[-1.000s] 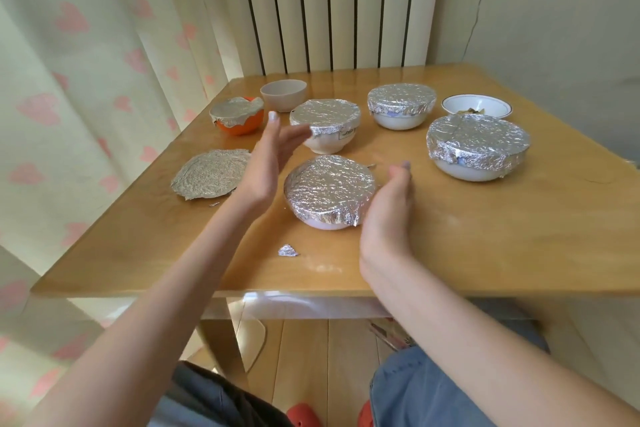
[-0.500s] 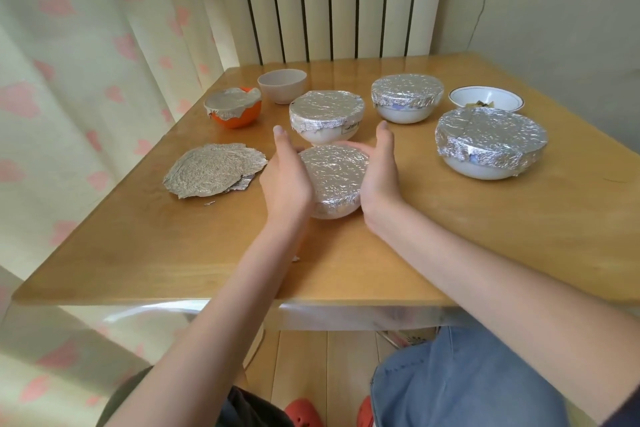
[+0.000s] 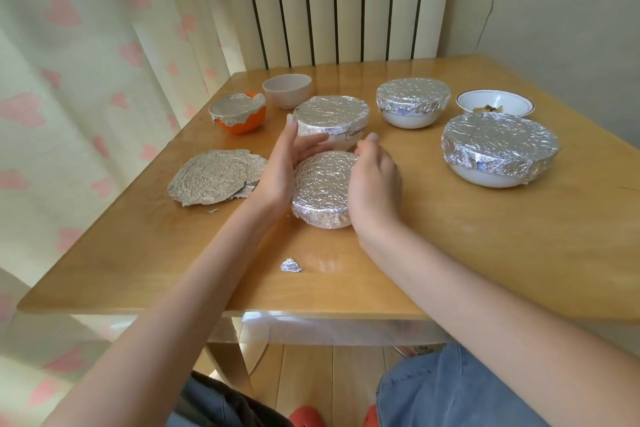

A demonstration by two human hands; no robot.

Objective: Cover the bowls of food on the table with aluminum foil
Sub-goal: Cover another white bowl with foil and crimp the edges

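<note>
While both hands [image 3: 329, 177] cup it, foil-covered bowl [image 3: 322, 189] sits.

heart curtain [image 3: 86, 87] | radiator [image 3: 346, 0] | possibly cracked wall [image 3: 561, 10] | wood floor [image 3: 304, 381]
</note>
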